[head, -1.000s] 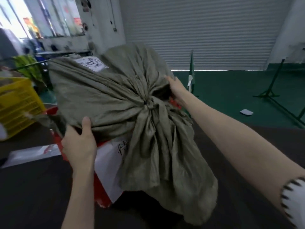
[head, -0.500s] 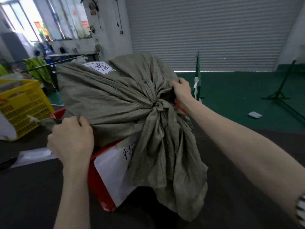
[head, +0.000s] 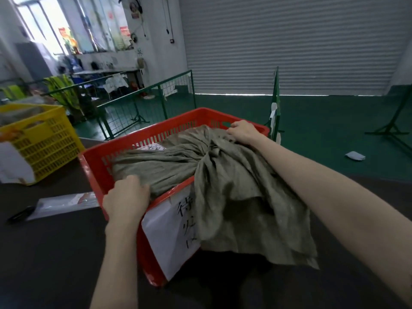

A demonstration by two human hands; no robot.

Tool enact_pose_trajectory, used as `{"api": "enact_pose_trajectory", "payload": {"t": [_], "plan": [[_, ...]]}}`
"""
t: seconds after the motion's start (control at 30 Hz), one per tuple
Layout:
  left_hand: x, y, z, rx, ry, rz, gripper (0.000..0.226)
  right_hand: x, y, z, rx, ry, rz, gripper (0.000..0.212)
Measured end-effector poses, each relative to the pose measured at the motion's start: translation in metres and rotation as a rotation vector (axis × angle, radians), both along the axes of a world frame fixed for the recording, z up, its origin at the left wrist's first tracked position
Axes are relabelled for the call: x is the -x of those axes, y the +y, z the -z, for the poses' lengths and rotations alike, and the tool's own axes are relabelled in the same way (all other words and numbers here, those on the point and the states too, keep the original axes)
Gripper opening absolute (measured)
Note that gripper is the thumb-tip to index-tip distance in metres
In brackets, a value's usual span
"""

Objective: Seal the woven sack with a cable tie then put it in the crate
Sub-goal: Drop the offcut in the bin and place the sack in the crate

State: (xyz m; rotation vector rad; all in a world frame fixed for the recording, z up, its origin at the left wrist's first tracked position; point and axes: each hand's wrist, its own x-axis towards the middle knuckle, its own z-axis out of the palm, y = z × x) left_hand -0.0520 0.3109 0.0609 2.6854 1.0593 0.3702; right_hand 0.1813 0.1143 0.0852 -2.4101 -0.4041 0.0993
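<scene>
1. The woven sack (head: 160, 166) lies in the red crate (head: 98, 172), its long axis running left to right — the gathered neck and loose skirt spill over the near right rim.
2. Left hand (head: 126, 197) fingers are curled on the near-left fabric; right hand (head: 243, 131) fingers are closed on the far side.
3. The overhang lies nearer the right hand — tuck it inward.

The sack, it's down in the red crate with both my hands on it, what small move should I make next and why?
Probably tuck the loose tail into the crate. The sack lies inside it, gathered at the neck, but the cloth past the neck drapes over the near rim and covers part of the paper label. The right hand is nearest the neck; the left hand grips the near edge.
</scene>
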Motion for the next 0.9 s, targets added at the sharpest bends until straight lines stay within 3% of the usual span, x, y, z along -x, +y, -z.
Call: {"api": "enact_pose_trajectory", "payload": {"t": [0.17, 0.33, 0.47, 0.53, 0.63, 0.73, 0.8, 0.9], "plan": [[-0.005, -0.017, -0.01, -0.106, -0.144, 0.097, 0.026, 0.012, -0.022, -0.01, -0.096, -0.077, 0.049, 0.032], [-0.015, -0.046, -0.018, 0.161, -0.318, 0.478, 0.041, 0.031, -0.043, -0.014, -0.127, -0.088, 0.002, 0.028], [-0.019, -0.085, -0.015, 0.221, -0.381, 0.783, 0.052, 0.053, -0.063, -0.008, -0.164, -0.092, 0.009, 0.025], [-0.026, -0.1, -0.006, 0.16, -0.312, 0.789, 0.057, 0.064, -0.076, 0.0, -0.178, -0.07, 0.011, 0.024], [-0.042, -0.111, 0.007, -0.044, -0.004, 0.661, 0.073, 0.08, -0.097, 0.019, -0.205, 0.008, 0.029, 0.03], [-0.064, -0.115, 0.01, -0.184, 0.102, 0.668, 0.08, 0.095, -0.112, 0.038, -0.217, 0.123, 0.045, 0.043], [-0.082, -0.109, 0.004, -0.177, 0.158, 0.673, 0.079, 0.106, -0.118, 0.049, -0.286, 0.184, 0.066, 0.044], [-0.103, -0.098, -0.01, 0.01, 0.229, 0.672, 0.077, 0.117, -0.12, 0.055, -0.391, 0.208, 0.106, 0.04]]}}
